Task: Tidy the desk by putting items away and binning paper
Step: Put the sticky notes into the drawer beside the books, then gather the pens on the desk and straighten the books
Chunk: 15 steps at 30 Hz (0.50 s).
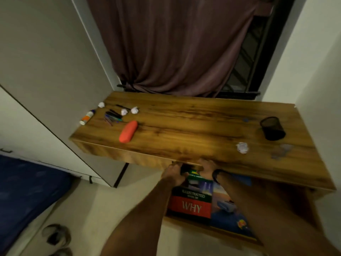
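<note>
- Desk (193, 126): wooden top, runs from lower left wall to right wall, dark curtain (175, 43) behind it.
- Drawer (212, 228) under the desk's front edge is pulled out toward the camera.
- Book (191, 202) with "ILLUSTRATED" and "WHY" on a green and red cover lies in the drawer, far end tucked under the desk edge.
- Second, blue-covered book (228, 215) lies just beside it on the right, also in the drawer.
- Left hand (174, 174): fingers curled around the top left corner of the book, right at the desk edge.
- Right hand (207, 168): at the top right corner of the same book, fingers bent over it; fingertips hidden under the desk edge, so exact grip unclear. Dark band on that wrist.
- Still on the desk, left end: glue bottle (87, 117) lying on its side at the corner, cluster of pens (113, 116), orange case (128, 131) near the front.
- Crumpled paper balls: one (101, 104) at the back left, two (124, 111) (134, 110) touching the pens' far side, one (242, 147) at the right front.
- Black mesh pen cup (272, 128) lies tipped over at the right end, well apart from the pens.
- Blue bedding (27, 191) at lower left, shoes (56, 235) on the floor.
</note>
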{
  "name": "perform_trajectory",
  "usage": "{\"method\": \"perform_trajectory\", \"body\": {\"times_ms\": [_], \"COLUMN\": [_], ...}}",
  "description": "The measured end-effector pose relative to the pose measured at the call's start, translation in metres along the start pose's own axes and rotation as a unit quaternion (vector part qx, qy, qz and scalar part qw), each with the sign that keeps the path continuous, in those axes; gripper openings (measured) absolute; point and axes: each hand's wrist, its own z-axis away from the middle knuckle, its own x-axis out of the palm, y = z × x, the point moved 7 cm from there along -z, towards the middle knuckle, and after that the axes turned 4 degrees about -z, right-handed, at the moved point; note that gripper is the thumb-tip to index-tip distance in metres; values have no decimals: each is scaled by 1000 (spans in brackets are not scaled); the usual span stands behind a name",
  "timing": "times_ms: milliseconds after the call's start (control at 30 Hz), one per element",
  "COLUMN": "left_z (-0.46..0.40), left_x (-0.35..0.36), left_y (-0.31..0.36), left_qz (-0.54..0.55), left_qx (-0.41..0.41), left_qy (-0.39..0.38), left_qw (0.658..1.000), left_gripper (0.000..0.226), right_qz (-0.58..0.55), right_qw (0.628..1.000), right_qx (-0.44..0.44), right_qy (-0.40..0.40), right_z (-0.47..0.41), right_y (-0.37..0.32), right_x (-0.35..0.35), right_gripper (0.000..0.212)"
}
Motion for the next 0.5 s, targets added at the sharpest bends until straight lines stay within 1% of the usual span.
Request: {"method": "perform_trajectory", "body": {"times_ms": [67,133,267,367,500], "left_z": [-5,-11,-16,-27,-42], "left_x": [-24,-41,-62,-70,-90], "left_y": [-43,-82,-133,-160,-188], "left_qz": [11,26,30,36,65], "left_qx": [-19,-33,-51,-58,-80], "left_qy": [17,32,29,29,50], "left_qw": [1000,999,998,997,993], "left_gripper": [56,60,65,66,64], "right_qz": [-7,-13,-29,-29,-30], "right_qw": [1000,999,998,997,995], "right_qx": [-15,-33,-53,-66,-88], "right_qy": [-7,-4,-19,-36,-29], "right_z": [-18,-33,-59,-82,-118], "right_y": [-47,-89,-153,-181,-204], "right_x": [5,9,23,29,25], "right_gripper": [56,55,57,55,52]}}
